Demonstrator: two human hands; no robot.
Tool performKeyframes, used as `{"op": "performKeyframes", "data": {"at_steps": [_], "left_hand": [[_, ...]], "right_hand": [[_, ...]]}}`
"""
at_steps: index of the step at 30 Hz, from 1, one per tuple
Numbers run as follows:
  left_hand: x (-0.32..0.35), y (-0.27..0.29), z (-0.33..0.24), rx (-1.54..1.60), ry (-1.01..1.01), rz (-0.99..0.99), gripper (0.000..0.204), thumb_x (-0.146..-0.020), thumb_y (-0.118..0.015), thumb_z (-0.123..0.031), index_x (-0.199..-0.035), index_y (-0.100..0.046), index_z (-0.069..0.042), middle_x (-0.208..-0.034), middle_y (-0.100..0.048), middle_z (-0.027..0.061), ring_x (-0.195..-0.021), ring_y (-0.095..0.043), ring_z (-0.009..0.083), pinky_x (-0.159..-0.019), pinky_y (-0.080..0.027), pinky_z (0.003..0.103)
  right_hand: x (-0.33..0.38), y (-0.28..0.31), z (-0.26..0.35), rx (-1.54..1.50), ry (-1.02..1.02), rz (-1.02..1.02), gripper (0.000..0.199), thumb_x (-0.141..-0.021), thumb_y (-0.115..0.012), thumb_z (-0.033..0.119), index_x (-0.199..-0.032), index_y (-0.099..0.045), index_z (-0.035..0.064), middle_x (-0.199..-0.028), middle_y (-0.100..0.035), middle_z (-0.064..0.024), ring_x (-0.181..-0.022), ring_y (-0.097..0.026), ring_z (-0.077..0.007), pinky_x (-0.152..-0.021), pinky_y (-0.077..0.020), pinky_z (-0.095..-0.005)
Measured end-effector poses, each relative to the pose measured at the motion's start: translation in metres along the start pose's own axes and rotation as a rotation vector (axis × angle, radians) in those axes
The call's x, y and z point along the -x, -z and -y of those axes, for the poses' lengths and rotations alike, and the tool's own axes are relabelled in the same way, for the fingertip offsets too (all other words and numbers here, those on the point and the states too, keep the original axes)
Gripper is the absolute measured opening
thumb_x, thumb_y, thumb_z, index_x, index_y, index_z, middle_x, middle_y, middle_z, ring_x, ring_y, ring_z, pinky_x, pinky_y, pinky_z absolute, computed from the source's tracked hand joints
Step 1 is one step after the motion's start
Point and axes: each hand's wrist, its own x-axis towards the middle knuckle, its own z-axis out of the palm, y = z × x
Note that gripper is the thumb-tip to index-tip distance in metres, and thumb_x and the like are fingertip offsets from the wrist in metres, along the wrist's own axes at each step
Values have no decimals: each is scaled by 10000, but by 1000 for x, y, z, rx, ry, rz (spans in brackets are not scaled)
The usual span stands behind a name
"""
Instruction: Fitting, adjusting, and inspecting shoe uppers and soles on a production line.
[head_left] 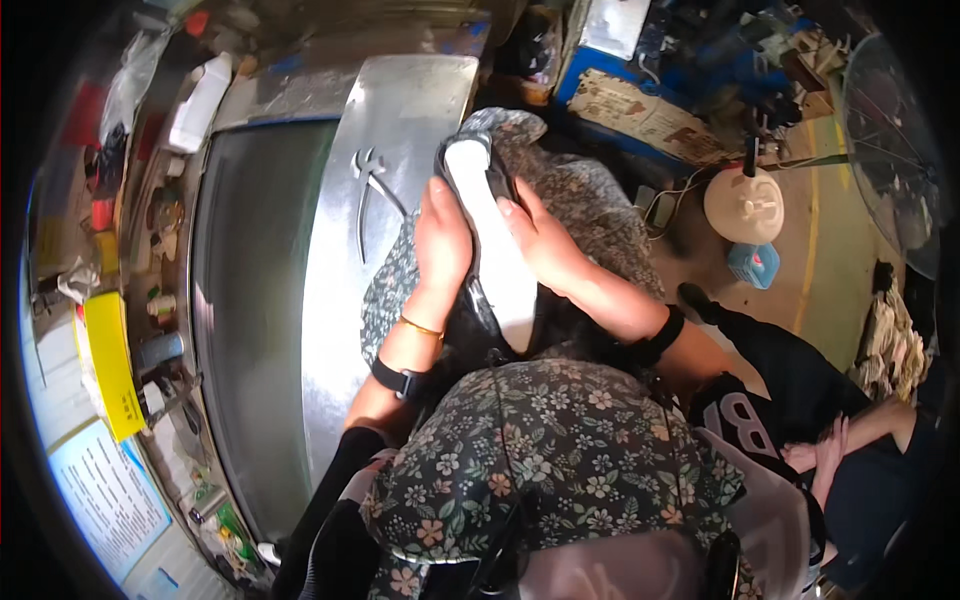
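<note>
left hand (440, 240) and right hand (540, 235) grip shoe (490, 250) | on lap, right of bench (400, 110) | risk: sole slips as hands press, pliers (368, 190) lie near

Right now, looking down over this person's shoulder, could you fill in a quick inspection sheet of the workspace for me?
Surface: shiny metal bench top, with a metal pliers-like tool lying on it.
Job's things: a shoe with a white sole, sole up, resting on floral cloth over the lap.
Clutter: yellow box, white bottle and small items along the left shelf.
Hands: left hand and right hand both press on the shoe from either side.
Cables: a cord on the floor near a white round appliance.
Surroundings: a standing fan at right; another person in black sits nearby.
</note>
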Motion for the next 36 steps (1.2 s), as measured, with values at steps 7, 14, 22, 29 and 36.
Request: {"op": "performKeyframes", "data": {"at_steps": [7, 14, 22, 29, 36], "left_hand": [[-1, 35, 32, -285, -486, 253, 503, -1010, -392, -302, -1299, -305, 101, -1093, -581, 365, -893, -607, 521, -793, -515, 509], [59, 24, 21, 485, -143, 239, 620, -1040, -363, -369, -1477, -233, 51, -1490, -358, 203, -1370, -350, 255, -1125, -284, 354], [-11, 37, -26, 928, 205, 645, 623, -995, -379, -565, -1359, -472, -68, -1229, -593, 83, -1145, -545, 174, -1013, -417, 303], [-16, 9, -20, 406, -100, 530, 472, -955, -592, -372, -1294, -528, -49, -1208, -615, 115, -1144, -540, 183, -985, -409, 294], [-28, 12, -9, 235, -197, 559, 523, -976, -508, -456, -1371, -462, -116, -1252, -600, 194, -1231, -537, 319, -1029, -393, 348]], "right_hand": [[17, -26, -2, 187, 117, -69, 648, -1004, -475, 312, -1476, -173, -13, -1148, -594, -304, -991, -639, -384, -852, -490, -426], [32, -18, -3, 315, 228, -41, 617, -1015, -446, 243, -1487, -148, -19, -1409, -413, -288, -1309, -448, -355, -1063, -364, -385], [21, 21, 20, 352, 25, 216, 659, -1031, -325, 471, -1492, -191, 19, -1437, -398, -237, -1381, -349, -317, -1118, -294, -379], [-42, 25, 35, -345, 123, 249, 451, -1030, -431, 397, -1308, -541, 59, -1259, -560, -60, -1224, -461, -168, -1058, -352, -326], [-52, 18, 19, 19, 232, 69, 351, -1039, -427, 312, -1186, -610, 51, -1144, -631, -67, -1088, -554, -183, -970, -409, -299]]}}
